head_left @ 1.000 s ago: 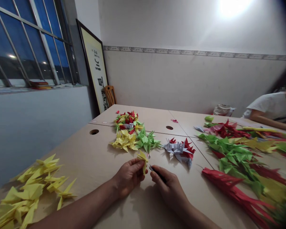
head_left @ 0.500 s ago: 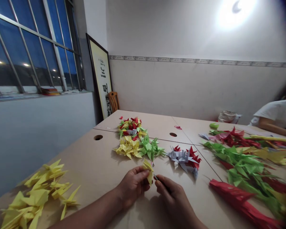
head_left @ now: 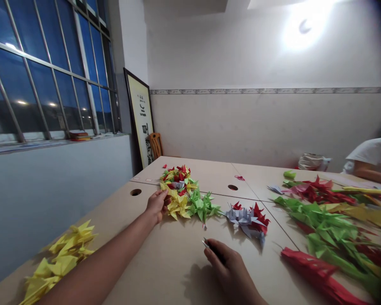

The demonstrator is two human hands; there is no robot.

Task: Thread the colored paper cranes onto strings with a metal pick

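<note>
My left hand (head_left: 157, 206) reaches to the left edge of the pile of folded yellow paper cranes (head_left: 178, 205), its fingers closed on a yellow piece there. Near the front middle of the table, my right hand (head_left: 224, 258) is closed around a thin dark tool (head_left: 205, 243) with a pointed metal tip, most of which the fingers hide. Green cranes (head_left: 203, 204) lie right of the yellow pile. Grey cranes (head_left: 241, 215) and red ones (head_left: 260, 219) sit further right.
More yellow cranes (head_left: 63, 258) lie at the front left. Green paper cranes (head_left: 324, 222) and a long red bundle (head_left: 320, 273) cover the right side. A mixed-colour cluster (head_left: 178, 173) sits farther back. At the far right is a person's arm (head_left: 370, 170).
My left hand has moved away from my right hand, forward and left to the yellow pile, with the yellow piece. My right hand has stayed nearly in place. The view has tilted up slightly.
</note>
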